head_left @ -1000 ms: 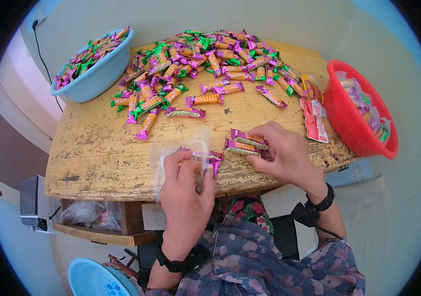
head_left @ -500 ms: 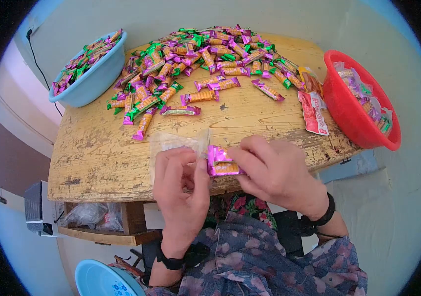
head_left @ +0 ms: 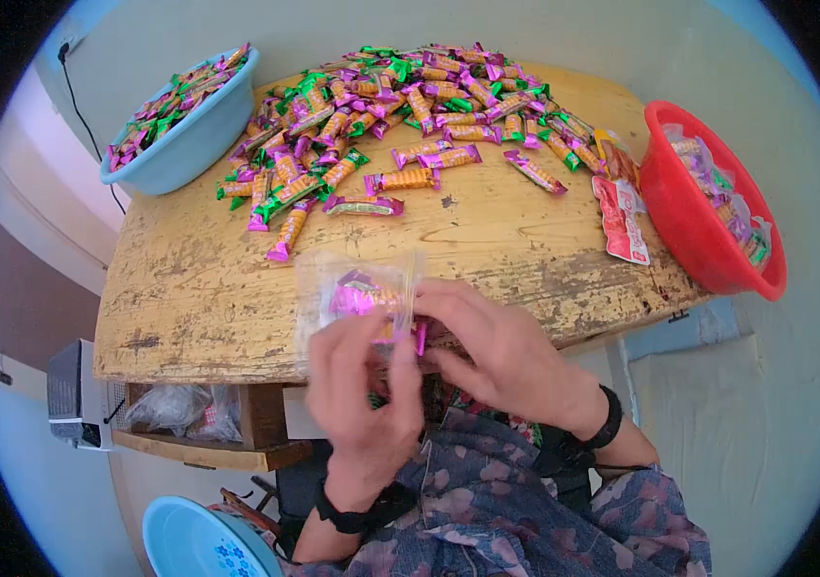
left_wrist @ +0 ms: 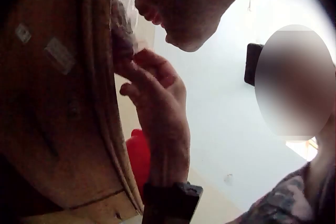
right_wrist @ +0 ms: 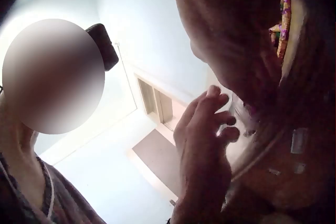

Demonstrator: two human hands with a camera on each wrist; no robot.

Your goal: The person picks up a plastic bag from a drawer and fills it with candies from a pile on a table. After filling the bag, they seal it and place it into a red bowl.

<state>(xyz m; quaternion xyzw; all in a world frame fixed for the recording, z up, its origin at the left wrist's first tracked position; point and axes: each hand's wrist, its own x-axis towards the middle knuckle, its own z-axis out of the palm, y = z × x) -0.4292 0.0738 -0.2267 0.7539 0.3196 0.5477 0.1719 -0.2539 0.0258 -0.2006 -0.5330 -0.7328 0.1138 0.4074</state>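
A clear plastic bag lies at the table's front edge with purple-wrapped snacks showing through it. My left hand, blurred, grips the bag's near side with bent fingers. At the bag's right-hand opening, my right hand holds purple-wrapped snacks, its fingertips partly hidden behind the plastic. In the left wrist view, the right hand reaches to the bag at the table edge. The right wrist view shows the left hand with bent fingers beside the bag.
A large pile of wrapped snacks covers the back of the table. A full blue basin stands back left, a red basin with filled bags at right. Beside it lies a red-and-white packet. An open drawer is below.
My right hand has moved left to the bag, carrying the snacks from the table's right into its opening. More purple wrappers show inside the bag; the left hand stays beside it.
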